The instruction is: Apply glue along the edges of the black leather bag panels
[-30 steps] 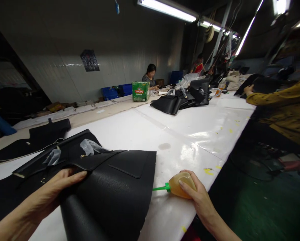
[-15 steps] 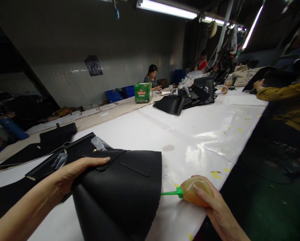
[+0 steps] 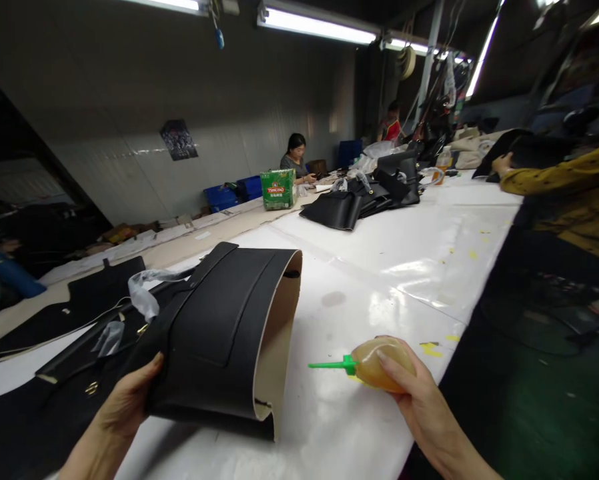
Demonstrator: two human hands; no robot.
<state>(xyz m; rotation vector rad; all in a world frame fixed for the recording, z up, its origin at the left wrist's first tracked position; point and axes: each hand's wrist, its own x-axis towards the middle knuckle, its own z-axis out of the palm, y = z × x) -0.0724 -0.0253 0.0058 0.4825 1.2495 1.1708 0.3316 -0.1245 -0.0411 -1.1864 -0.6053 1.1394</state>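
Observation:
My left hand (image 3: 132,393) grips a black leather bag body (image 3: 209,313) by its lower left part, thumb on the upper face. The bag's open end faces right and shows a beige inside. Plastic wrap (image 3: 147,293) covers its handle. In my right hand (image 3: 424,393) is a squeeze bottle (image 3: 384,363) of amber liquid, held on its side. Its green nozzle (image 3: 329,365) points left at the bag's open end, a gap apart from it. More black bag pieces (image 3: 87,353) with gold fittings lie left of my left hand.
Several black bags (image 3: 359,200) lie piled farther along the white table (image 3: 379,260). A green carton (image 3: 278,189) stands at the back edge. A co-worker's yellow sleeve (image 3: 559,170) reaches in from the right; two other people sit or stand farther off. Yellow scraps (image 3: 432,348) lie near the edge.
The bag has been turned and raised, so its open end now faces right and shows the inside. My left hand has moved down. The bottle has shifted slightly left and up.

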